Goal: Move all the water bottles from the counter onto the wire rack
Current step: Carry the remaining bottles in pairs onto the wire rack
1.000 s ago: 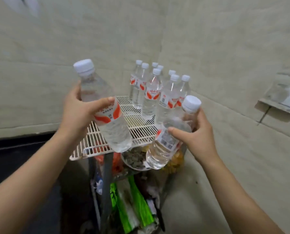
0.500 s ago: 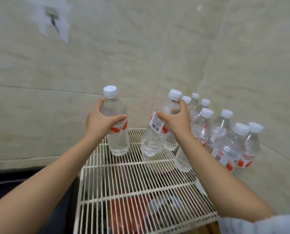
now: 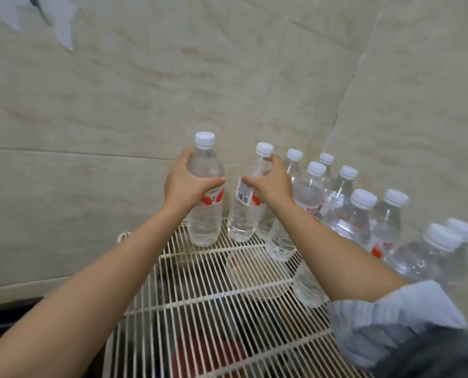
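Note:
My left hand grips a clear water bottle with a white cap and a red-and-white label; it stands upright on the white wire rack near the back wall. My right hand holds a second bottle of the same kind just to its right, leaning slightly, its base on the rack. Several more bottles stand in rows along the right side of the rack, against the corner.
Beige tiled walls close the rack in behind and on the right. Beneath the rack wires, red and dark items show through. A dark floor strip lies at the lower left. My blue sleeve covers the rack's right front part.
Both hands have moved forward and down with their bottles, from above the rack's front edge to its back. The bottles now rest on the rack near the wall.

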The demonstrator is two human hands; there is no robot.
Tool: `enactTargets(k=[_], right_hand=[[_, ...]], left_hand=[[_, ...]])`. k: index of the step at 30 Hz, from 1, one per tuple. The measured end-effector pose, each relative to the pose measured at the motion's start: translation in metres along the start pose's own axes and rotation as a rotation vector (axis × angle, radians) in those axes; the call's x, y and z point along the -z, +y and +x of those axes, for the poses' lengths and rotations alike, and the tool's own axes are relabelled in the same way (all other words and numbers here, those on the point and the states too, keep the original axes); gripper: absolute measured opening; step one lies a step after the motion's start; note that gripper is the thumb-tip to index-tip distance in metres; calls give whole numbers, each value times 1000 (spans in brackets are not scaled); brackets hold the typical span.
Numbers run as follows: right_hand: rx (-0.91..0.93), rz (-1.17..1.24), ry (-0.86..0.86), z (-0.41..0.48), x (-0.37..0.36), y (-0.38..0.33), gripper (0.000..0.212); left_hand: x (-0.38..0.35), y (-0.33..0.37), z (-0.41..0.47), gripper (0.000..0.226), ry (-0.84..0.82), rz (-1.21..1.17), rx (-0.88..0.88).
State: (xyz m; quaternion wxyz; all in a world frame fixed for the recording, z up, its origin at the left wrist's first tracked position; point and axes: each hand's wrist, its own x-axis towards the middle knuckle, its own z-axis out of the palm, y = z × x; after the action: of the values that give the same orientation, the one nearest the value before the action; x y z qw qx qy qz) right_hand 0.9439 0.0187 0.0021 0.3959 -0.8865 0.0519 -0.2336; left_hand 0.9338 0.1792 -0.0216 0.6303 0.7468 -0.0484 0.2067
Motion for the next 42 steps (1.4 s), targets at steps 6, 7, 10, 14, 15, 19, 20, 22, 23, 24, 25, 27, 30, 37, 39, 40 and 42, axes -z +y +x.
enactTargets(k=[6, 7, 10, 14, 15, 19, 20, 22, 23, 24, 25, 27, 30, 37, 39, 40, 42], right_hand=[[-161, 28, -195, 11, 10, -9, 65], [-176, 23, -210, 9, 13, -11, 65], [-175, 55, -192, -1, 17, -14, 61], [-100, 15, -111, -25, 21, -13, 7], [-98, 17, -97, -33, 21, -10, 8], [-162, 63, -224, -69, 20, 4, 28], [-184, 78, -264, -77, 20, 8, 28], [-202, 85, -315, -90, 20, 16, 28], [-200, 78, -330, -96, 19, 20, 28], [-189, 72, -344, -101, 18, 22, 28], [-176, 66, -360, -107, 17, 24, 28], [-150, 63, -404, -120, 13, 26, 29], [-76, 37, -503, -144, 10, 28, 30], [131, 60, -683, -209, 15, 24, 32], [225, 95, -664, -237, 22, 18, 31], [295, 117, -650, -254, 26, 14, 31], [452, 179, -635, -292, 34, 7, 31]], left_hand=[[-24, 0, 16, 74, -198, 121, 18], [-28, -1, 15, 73, -215, 131, -3], [-35, -3, 10, 73, -235, 142, -36], [-32, -9, 12, 75, -198, 104, -26], [-32, -10, 12, 74, -198, 111, -23], [-27, -15, 2, 95, -253, 59, 33], [-22, -20, -3, 103, -279, 55, 89], [-8, -33, -19, 111, -306, 128, 205], [1, -41, -28, 111, -299, 176, 251], [11, -47, -38, 108, -273, 215, 290], [22, -51, -49, 104, -231, 245, 326], [45, -51, -73, 94, -138, 291, 381], [77, -46, -115, 84, -31, 356, 452], [128, -14, -245, 78, 219, 457, 555], [139, -4, -294, 78, 280, 490, 593], [145, 1, -320, 78, 311, 510, 624], [160, 7, -374, 78, 381, 549, 689]])
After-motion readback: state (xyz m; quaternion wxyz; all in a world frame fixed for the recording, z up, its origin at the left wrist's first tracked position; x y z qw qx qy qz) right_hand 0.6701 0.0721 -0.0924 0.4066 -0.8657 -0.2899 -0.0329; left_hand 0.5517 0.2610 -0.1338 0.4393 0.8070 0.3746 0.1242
